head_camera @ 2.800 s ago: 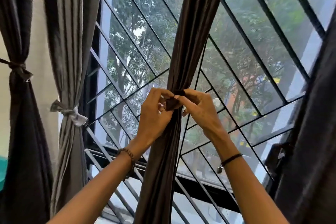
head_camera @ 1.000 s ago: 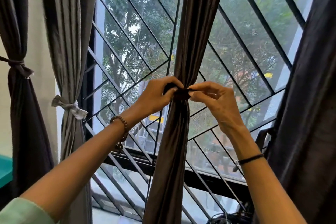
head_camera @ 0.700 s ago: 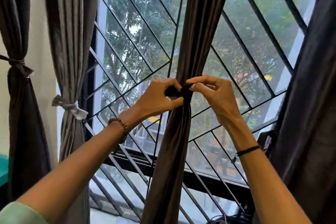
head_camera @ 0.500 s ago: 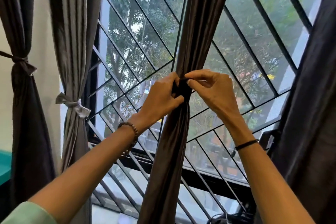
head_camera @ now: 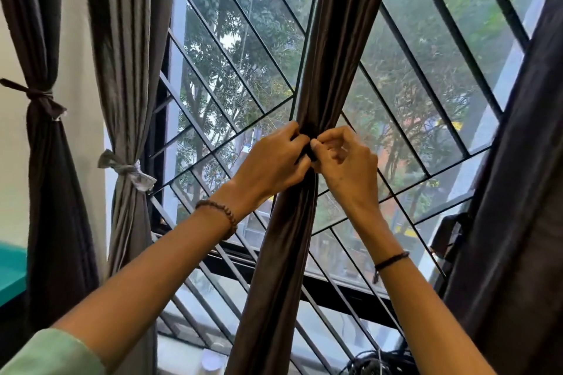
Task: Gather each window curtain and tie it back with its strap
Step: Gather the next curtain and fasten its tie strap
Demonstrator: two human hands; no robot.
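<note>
The left hand (head_camera: 271, 161) and right hand (head_camera: 350, 167), each pinching the strap (head_camera: 308, 148), have drawn together at the middle curtain (head_camera: 332, 55), so this tie seems nearly done.

Barred window (head_camera: 335, 294), low edge: we see a pale ledge (head_camera: 173, 347) bearing a small white round object (head_camera: 211, 361) left of the hanging brown curtain (head_camera: 274, 298) and tangled black cables (head_camera: 377, 364) at its right. A teal surface (head_camera: 10, 271) sits far left.

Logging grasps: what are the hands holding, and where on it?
The left hand and right hand both pinch the dark fabric strap at its knot, around the gathered dark brown curtain.
</note>
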